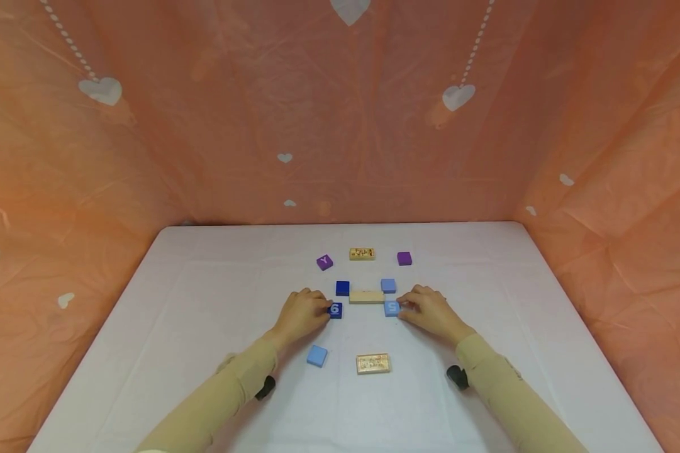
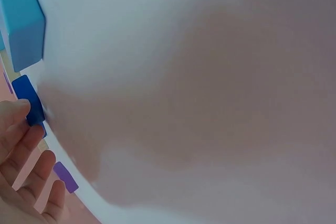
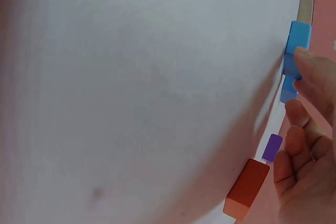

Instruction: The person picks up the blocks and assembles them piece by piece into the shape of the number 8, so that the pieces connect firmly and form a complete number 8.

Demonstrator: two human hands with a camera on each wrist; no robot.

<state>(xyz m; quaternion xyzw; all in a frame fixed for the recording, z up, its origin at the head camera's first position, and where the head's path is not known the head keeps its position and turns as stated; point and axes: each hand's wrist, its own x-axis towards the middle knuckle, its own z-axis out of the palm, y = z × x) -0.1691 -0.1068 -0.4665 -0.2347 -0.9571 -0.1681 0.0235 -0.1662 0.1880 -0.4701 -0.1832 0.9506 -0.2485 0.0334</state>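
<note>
My left hand (image 1: 302, 316) pinches a dark blue block (image 1: 336, 310) marked with a white digit, its thumb and forefinger at the block's left side. On the other side, my right hand (image 1: 432, 313) pinches a light blue block (image 1: 392, 308) that bears a white 5. A plain pale wooden block (image 1: 366, 297) lies between and slightly behind these two. Behind the left one sits another dark blue block (image 1: 342, 288), and behind the right one a second light blue block (image 1: 388, 285). In the left wrist view, thumb and fingertips meet the dark blue block (image 2: 30, 100).
Farther back are a purple block with a Y (image 1: 324, 262), a gold patterned block (image 1: 362, 253) and a plain purple block (image 1: 404, 258). Nearer lie a light blue block (image 1: 317, 356) and another gold block (image 1: 373, 363). The right wrist view shows an orange block (image 3: 247, 188) beside the right hand.
</note>
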